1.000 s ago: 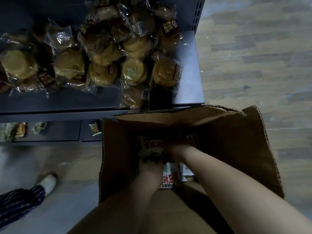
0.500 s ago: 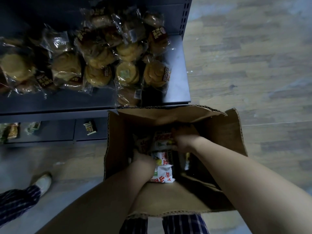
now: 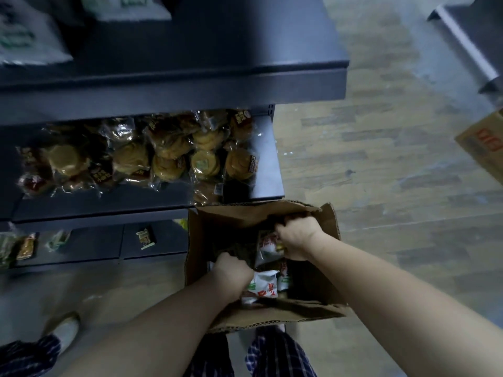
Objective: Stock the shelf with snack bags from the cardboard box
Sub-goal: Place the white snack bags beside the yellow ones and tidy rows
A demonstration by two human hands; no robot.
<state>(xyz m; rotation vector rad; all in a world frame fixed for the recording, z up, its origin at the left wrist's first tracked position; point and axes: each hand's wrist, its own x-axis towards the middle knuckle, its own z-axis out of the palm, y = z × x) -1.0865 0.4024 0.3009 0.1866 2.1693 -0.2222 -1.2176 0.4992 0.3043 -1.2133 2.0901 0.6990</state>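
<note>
An open cardboard box (image 3: 330, 219) stands on the floor in front of the dark metal shelf (image 3: 266, 159). Inside it lie several white snack bags (image 3: 262, 285) with red and green print. My left hand (image 3: 231, 270) is down in the box at its left side, fingers curled round a dark bag. Further back, my right hand (image 3: 296, 236) grips the top of a white snack bag (image 3: 265, 244) near the box's far wall. The middle shelf carries several clear-wrapped buns (image 3: 168, 156).
An upper shelf board (image 3: 206, 85) overhangs the buns. The lowest shelf (image 3: 92, 246) holds a few small packets (image 3: 145, 238). Another cardboard box (image 3: 487, 142) sits at the right edge on the wooden floor. My shoe (image 3: 66, 331) and checked trouser legs are below.
The view has tilted up and back, so the upper shelf now shows. Both hands have risen inside the box, with the right hand now higher near the far wall and closed on a bag.
</note>
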